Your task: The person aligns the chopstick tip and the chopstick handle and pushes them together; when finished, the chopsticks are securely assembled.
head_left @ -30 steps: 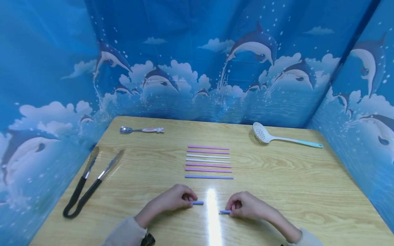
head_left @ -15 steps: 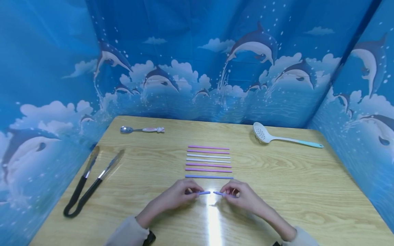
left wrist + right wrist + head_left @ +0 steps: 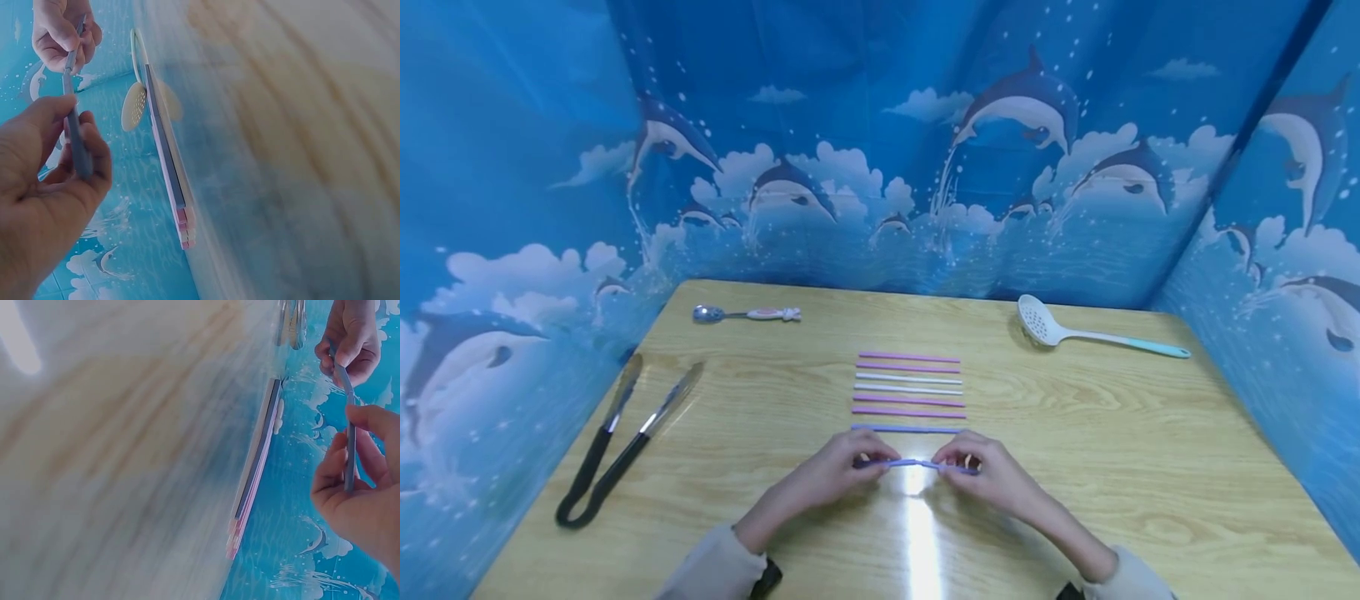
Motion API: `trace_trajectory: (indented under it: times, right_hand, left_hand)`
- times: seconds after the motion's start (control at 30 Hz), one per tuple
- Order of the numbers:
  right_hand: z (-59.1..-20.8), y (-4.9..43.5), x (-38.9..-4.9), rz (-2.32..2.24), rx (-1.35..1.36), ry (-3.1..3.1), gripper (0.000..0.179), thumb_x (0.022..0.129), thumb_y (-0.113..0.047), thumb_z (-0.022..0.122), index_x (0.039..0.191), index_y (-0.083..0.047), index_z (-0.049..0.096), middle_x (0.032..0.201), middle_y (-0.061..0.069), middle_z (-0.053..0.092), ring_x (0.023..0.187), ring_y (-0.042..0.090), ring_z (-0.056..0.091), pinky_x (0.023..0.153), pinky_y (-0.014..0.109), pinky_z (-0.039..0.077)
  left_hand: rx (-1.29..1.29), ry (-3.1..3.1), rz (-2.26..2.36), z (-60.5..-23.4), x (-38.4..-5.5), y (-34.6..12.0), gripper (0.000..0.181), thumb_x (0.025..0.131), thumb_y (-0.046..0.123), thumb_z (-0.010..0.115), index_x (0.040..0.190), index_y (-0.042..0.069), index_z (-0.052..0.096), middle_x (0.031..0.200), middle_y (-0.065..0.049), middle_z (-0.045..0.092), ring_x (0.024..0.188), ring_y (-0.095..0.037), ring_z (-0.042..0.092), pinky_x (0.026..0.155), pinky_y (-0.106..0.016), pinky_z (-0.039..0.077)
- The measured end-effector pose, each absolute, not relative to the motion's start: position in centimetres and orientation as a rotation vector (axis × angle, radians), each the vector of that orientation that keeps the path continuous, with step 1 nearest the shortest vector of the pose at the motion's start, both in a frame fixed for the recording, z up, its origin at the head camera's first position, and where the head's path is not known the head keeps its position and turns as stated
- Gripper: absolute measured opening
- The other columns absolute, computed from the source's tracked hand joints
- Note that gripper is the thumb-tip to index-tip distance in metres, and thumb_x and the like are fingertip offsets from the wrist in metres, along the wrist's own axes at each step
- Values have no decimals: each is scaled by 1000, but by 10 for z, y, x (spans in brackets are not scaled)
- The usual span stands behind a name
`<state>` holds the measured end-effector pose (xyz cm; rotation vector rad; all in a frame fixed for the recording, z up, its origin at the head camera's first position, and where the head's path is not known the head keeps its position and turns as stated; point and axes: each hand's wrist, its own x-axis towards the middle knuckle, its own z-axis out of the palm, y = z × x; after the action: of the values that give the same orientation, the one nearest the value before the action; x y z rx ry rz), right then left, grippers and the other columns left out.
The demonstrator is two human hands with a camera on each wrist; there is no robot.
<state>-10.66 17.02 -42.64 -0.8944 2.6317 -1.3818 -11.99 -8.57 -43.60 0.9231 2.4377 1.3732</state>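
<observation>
My left hand [image 3: 838, 462] pinches a thin purple stick [image 3: 901, 462] between thumb and fingers. Facing it, my right hand [image 3: 992, 473] pinches a second purple stick [image 3: 929, 465]. The inner ends of the two sticks meet between the hands, at a slight angle. In the left wrist view, the left hand's stick [image 3: 76, 140] runs across the fingers, its lower end toward the palm. The right wrist view shows the right hand's stick [image 3: 350, 450] held the same way. Both hands are raised over the table, just in front of a row of sticks.
The row holds a purple stick [image 3: 910, 430], pink sticks [image 3: 908, 412] and white sticks [image 3: 908, 389], lying parallel on the wooden table [image 3: 1112, 467]. Black-handled tongs [image 3: 602, 467] lie left, a small spoon [image 3: 747, 314] back left, a slotted skimmer [image 3: 1075, 333] back right. A dolphin curtain [image 3: 865, 125] surrounds the table.
Both hands have moved forward and toward each other, bringing the two purple sticks from well apart to end against end. The row and the utensils have stayed put.
</observation>
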Motion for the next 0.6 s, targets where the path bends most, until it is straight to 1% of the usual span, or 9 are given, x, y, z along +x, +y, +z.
trace_trajectory:
  times: [0.13, 0.23, 0.4, 0.6]
  right_hand:
    - [-425, 169, -107, -1388, -861, 2702, 11, 80, -3, 71, 91, -5, 72, 82, 5, 65, 70, 1, 53, 57, 19, 49]
    - [-424, 167, -107, -1397, -831, 2739, 13, 78, -1, 72, 90, -4, 73, 83, 4, 66, 68, 0, 51, 54, 19, 48]
    - [-422, 166, -107, -1388, -788, 2739, 11, 79, -3, 72, 90, -3, 72, 83, 5, 66, 66, -1, 49, 54, 18, 46]
    - [-422, 165, -107, -1383, -859, 2773, 10, 78, -1, 72, 88, -2, 72, 81, 4, 66, 68, 0, 51, 56, 18, 48]
  left_hand:
    - [938, 2461, 1380, -435, -120, -85, 17, 88, 8, 64, 104, 5, 70, 95, -3, 64, 84, -8, 56, 74, -19, 51]
    - [951, 2463, 1383, -434, -120, -85, 18, 89, 7, 64, 106, 5, 69, 96, -5, 65, 85, -10, 58, 75, -20, 52]
    - [954, 2477, 1368, -432, -121, -86, 20, 89, 6, 64, 108, 6, 69, 98, -5, 65, 86, -10, 58, 75, -20, 52]
    - [1029, 2504, 1370, -432, -121, -87, 20, 88, 5, 64, 107, 4, 70, 97, -7, 65, 83, -9, 57, 70, -19, 52]
